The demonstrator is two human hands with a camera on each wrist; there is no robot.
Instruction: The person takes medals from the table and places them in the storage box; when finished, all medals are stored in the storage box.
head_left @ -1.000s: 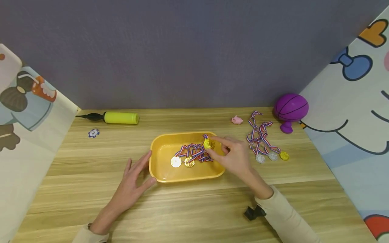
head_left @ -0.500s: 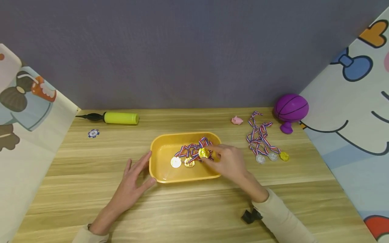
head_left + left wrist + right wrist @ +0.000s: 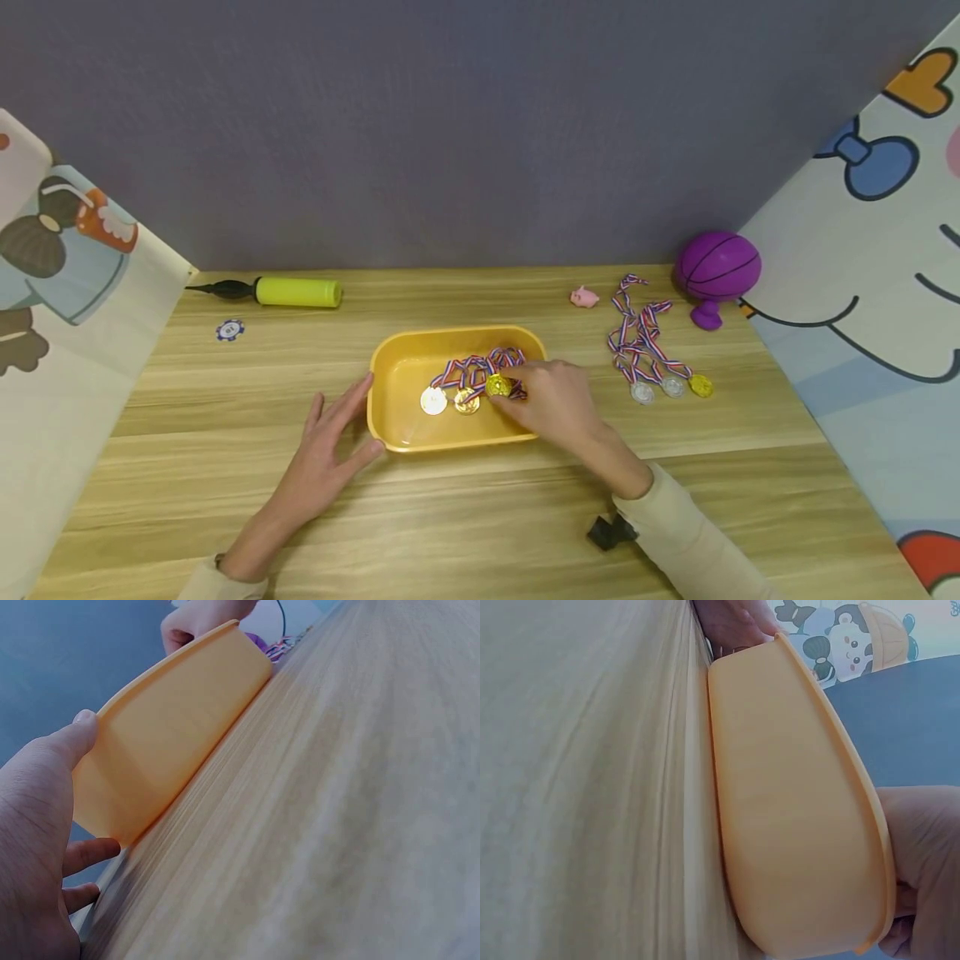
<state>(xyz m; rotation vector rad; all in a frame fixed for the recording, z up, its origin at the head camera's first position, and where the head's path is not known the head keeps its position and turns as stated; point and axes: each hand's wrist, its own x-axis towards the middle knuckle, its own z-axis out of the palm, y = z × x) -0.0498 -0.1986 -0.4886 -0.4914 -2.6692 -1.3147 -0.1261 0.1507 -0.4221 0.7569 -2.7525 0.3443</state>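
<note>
A yellow-orange plastic basin [image 3: 397, 421] stands on the wooden table. My left hand [image 3: 318, 462] rests against its left end with fingers spread and fairly straight; in the left wrist view the thumb lies at the rim of the basin [image 3: 176, 735]. My right hand [image 3: 558, 408] reaches over the basin's right side and pinches a gold medal [image 3: 498, 385] between thumb and fingers, low inside. Left of that medal lie another gold medal [image 3: 467, 401] and a pale, shiny medal [image 3: 433, 400], with tangled striped ribbons [image 3: 472, 367] behind them. In the right wrist view the basin wall hides the right fingertips.
Two silver medals [image 3: 672, 386] and a gold medal [image 3: 701, 385] with striped ribbons lie at right. Behind them are a purple basketball [image 3: 718, 267] and a pink pig [image 3: 584, 297]. A yellow-green hand pump [image 3: 298, 292] and a poker chip [image 3: 230, 330] lie at back left.
My right hand has moved left and down into the basin, bringing the gold medal from near the back right rim to beside the other medals. The left hand stays in place.
</note>
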